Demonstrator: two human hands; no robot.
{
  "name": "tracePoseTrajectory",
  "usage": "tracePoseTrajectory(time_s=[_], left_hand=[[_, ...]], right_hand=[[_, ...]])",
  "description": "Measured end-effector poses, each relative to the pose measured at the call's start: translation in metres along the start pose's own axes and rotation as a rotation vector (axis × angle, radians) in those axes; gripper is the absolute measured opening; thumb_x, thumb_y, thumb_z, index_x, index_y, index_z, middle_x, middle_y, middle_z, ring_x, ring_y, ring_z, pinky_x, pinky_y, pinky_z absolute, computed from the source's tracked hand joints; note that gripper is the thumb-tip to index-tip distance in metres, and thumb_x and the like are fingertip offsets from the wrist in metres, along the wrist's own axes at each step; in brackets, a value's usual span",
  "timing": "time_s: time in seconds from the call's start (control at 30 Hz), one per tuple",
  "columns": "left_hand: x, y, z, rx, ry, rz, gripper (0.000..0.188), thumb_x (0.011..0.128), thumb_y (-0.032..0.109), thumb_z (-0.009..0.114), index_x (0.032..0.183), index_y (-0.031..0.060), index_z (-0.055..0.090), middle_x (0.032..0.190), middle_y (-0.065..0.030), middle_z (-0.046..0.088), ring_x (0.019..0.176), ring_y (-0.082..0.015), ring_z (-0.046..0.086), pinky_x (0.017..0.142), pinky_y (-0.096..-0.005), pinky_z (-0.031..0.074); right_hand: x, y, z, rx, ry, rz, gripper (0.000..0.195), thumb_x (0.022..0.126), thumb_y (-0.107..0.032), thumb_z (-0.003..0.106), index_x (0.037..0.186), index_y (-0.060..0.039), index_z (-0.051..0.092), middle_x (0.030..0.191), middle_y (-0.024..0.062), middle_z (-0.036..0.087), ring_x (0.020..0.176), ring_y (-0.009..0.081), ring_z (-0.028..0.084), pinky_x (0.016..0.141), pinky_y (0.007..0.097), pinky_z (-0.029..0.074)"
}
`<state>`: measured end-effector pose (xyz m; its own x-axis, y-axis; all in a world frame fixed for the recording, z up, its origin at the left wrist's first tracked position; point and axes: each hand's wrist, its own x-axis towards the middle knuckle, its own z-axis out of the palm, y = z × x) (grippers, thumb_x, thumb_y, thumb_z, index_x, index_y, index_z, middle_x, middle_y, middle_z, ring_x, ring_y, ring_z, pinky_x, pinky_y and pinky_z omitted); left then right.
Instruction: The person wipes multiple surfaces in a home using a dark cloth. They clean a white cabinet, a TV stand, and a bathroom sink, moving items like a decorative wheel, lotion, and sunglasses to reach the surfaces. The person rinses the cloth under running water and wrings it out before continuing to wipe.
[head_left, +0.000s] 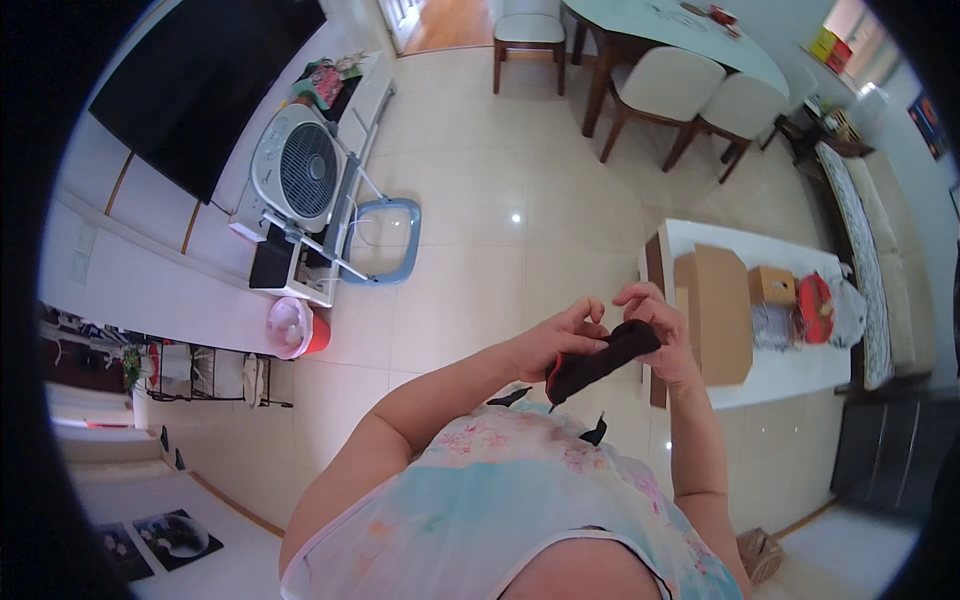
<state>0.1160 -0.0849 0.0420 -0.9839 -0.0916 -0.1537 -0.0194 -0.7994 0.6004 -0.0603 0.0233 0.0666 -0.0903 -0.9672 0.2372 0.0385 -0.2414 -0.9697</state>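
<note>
In front of my body I hold a dark cloth piece, sock-like in shape (600, 364), with a thin red edge at its lower left end. My left hand (559, 341) pinches its upper left side between thumb and fingers. At the other end, my right hand (664, 334) grips the cloth from behind, and part of its fingers is hidden by it. The cloth slants from lower left to upper right, over the front of a pale floral garment (465, 487).
A white coffee table (795, 386) with a cardboard sheet (712, 315) stands at my right. To the left are a fan (300, 169) with a blue-grey base frame (410, 240) and a red bin (319, 334). Dining chairs (667, 82) and a glass-topped table (637, 19) are ahead.
</note>
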Motion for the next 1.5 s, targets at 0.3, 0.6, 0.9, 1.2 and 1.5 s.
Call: tracePoseTrajectory(time_s=[0.3,0.6,0.9,1.2,1.5], left_hand=[[0.102,0.161,-0.156,-0.321,-0.074,0.133,0.084,0.084,0.071,0.038,0.137,0.0049,0.036,0.114,-0.0271,0.056,0.071,-0.0259,0.066,0.063,-0.0335,0.054],[0.211,0.318,-0.252,-0.552,-0.119,0.497,0.065,0.095,0.048,0.039,0.137,-0.0026,0.032,0.118,-0.0298,0.052,0.084,-0.0288,0.066,0.075,-0.0377,0.059],[0.195,0.411,-0.351,-0.110,0.393,0.682,0.067,0.084,0.043,0.063,0.129,-0.0030,0.043,0.109,-0.0188,0.061,0.078,-0.0203,0.065,0.063,-0.0310,0.058],[0.129,0.524,-0.520,-0.169,1.126,0.720,0.037,0.089,0.022,0.062,0.113,-0.0044,0.053,0.096,-0.0131,0.063,0.083,-0.0209,0.065,0.074,-0.0316,0.054],[0.073,0.628,-0.648,-0.430,1.303,0.844,0.024,0.087,0.010,0.059,0.106,-0.0045,0.055,0.093,-0.0136,0.063,0.083,-0.0236,0.065,0.071,-0.0330,0.055]], right_hand=[[0.258,0.064,-0.049,0.362,0.186,0.412,0.021,0.076,-0.005,0.067,0.092,-0.0054,0.054,0.082,0.0041,0.058,0.071,0.0112,0.055,0.059,0.0225,0.043],[0.504,0.115,-0.150,0.322,-0.129,0.543,0.025,0.083,-0.022,0.068,0.098,-0.0034,0.062,0.076,0.0015,0.060,0.060,0.0062,0.047,0.053,0.0207,0.032],[0.691,0.203,-0.120,0.180,-0.418,0.680,0.016,0.085,-0.012,0.063,0.098,-0.0020,0.063,0.075,0.0008,0.060,0.056,0.0046,0.042,0.051,0.0203,0.031],[0.869,0.446,-0.173,-0.433,-0.306,0.606,0.019,0.088,-0.020,0.055,0.088,-0.0031,0.061,0.071,0.0033,0.059,0.061,0.0113,0.053,0.053,0.0272,0.042],[0.906,0.588,-0.334,-1.060,-0.733,1.217,0.011,0.076,-0.011,0.060,0.066,-0.0061,0.061,0.061,0.0079,0.060,0.054,0.0206,0.058,0.047,0.0369,0.044]])
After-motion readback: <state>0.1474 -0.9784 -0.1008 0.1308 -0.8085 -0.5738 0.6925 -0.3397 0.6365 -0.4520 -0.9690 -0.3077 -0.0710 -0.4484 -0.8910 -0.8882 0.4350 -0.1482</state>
